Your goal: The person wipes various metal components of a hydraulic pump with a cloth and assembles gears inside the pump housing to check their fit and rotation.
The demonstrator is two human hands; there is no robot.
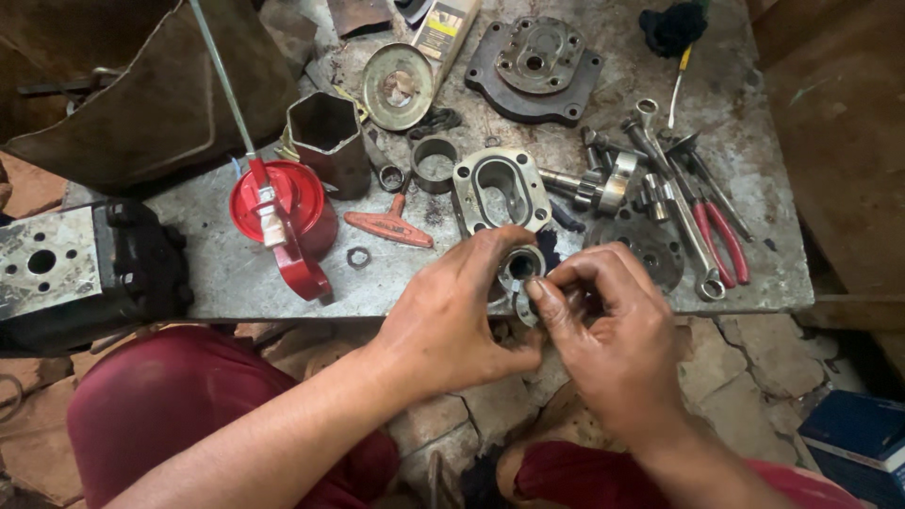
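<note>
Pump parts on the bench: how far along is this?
Done: the unit is stripped; the oval housing, the cover plate, the gear shaft and a loose ring lie apart on the metal table. In hand: the left hand and the right hand hold a small figure-eight bushing between the fingertips. Left: nothing is bolted together yet; wrenches and pliers lie ready.

A flat rectangular carton (445,28) lies at the far edge of the metal tabletop (217,273), near the middle of that edge, tilted on a slant. Its face is pale cream with a yellow patch and a dark band. A dark blue box (858,443) with a lighter blue edge stands on the stone floor (754,377) beyond the tabletop's near right corner.
</note>
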